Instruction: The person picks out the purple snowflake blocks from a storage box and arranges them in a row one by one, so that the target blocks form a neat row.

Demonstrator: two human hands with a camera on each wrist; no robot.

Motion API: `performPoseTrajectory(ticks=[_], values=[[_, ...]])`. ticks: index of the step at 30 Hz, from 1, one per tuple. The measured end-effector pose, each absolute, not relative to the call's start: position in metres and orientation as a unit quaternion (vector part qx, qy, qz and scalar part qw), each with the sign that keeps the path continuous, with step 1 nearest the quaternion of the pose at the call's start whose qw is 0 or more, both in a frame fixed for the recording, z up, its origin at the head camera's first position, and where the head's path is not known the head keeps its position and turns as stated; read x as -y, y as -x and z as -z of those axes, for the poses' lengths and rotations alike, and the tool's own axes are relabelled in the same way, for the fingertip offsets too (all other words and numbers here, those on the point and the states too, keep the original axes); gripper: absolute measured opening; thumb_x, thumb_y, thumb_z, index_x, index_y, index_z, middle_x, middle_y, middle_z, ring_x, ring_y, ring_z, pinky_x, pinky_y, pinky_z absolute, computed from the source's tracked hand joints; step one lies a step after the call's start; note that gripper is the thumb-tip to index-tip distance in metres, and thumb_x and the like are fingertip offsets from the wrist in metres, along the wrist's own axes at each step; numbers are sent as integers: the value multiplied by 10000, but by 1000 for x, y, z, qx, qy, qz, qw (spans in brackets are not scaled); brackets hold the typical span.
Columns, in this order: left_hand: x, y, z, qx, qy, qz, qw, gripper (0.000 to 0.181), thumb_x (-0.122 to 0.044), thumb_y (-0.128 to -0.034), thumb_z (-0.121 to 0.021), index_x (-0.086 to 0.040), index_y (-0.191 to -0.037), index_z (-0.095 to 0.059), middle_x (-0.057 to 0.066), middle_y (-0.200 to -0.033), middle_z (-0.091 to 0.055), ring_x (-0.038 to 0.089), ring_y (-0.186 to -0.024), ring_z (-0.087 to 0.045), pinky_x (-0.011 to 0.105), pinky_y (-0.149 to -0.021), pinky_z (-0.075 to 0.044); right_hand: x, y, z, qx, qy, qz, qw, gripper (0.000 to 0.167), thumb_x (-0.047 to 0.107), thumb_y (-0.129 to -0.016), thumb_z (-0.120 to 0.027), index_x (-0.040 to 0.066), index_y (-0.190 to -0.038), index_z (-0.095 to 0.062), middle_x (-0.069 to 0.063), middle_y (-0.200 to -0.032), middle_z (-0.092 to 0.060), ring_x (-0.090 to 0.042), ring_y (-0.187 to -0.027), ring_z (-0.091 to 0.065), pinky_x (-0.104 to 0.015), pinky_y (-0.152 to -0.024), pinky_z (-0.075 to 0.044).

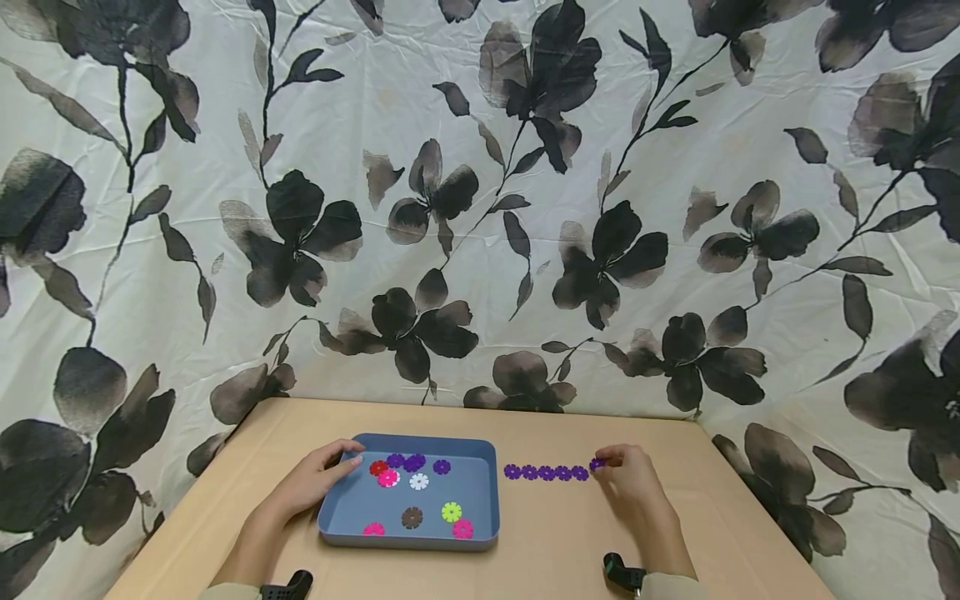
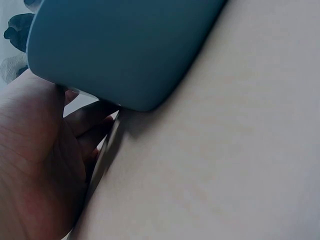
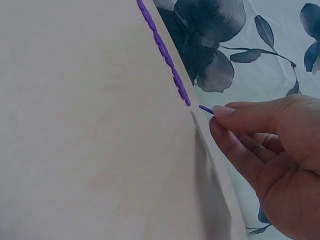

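Observation:
My right hand (image 1: 632,479) pinches a purple flower-shaped disc (image 1: 596,463) between thumb and fingertips. In the right wrist view this disc (image 3: 206,109) shows edge-on, slightly raised off the table and just apart from the row's end. A straight row of several purple flower discs (image 1: 546,472) lies on the table, left of that hand. My left hand (image 1: 311,477) holds the blue-grey tray (image 1: 408,540) at its left rim, thumb over the edge. In the left wrist view the fingers lie against the tray's outer wall (image 2: 125,65), partly hidden by it.
Inside the tray lie loose flower discs: purple ones (image 1: 414,462), a red one (image 1: 377,468), a white one (image 1: 419,481), a brown one (image 1: 412,517), a yellow-green one (image 1: 452,512) and several pink ones (image 1: 462,529). A floral cloth (image 1: 480,275) hangs behind the wooden table (image 1: 555,550).

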State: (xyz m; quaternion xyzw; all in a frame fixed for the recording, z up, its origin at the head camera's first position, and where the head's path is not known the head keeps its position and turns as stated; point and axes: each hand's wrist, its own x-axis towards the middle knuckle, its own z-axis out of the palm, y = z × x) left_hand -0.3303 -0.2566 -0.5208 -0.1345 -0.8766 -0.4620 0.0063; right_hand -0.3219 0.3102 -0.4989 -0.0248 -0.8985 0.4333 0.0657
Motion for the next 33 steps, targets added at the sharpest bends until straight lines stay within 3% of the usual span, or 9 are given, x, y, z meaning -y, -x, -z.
performPoseTrajectory(ticks=[8, 24, 33], values=[[257, 330, 521, 877, 131, 462, 5, 386, -421, -1045, -616, -160, -1326, -654, 147, -1475, -595, 453, -1487, -416, 667, -1208, -313, -311, 326, 507, 906, 11, -416, 74, 201, -55, -913, -718, -46, -1113, -743, -147, -998, -737, -223, -889, -654, -282, -757, -544], [256, 330, 521, 877, 129, 463, 5, 377, -421, -1044, -617, -169, -1322, -657, 140, -1473, -598, 444, -1483, -427, 663, -1207, -318, -309, 323, 507, 917, 14, -393, 71, 218, -78, -896, -721, -41, -1110, -740, -137, -1017, -727, -233, -891, -626, -356, -805, -559], [256, 329, 521, 877, 131, 462, 7, 404, -446, -1039, -616, -162, -1323, -656, 140, -1469, -601, 447, -1478, -431, 663, -1202, -327, -310, 322, 499, 908, 27, -409, 87, 305, 70, -978, -701, -1, -1275, -688, -155, -1155, -678, -254, -957, -588, -287, -725, -500]])
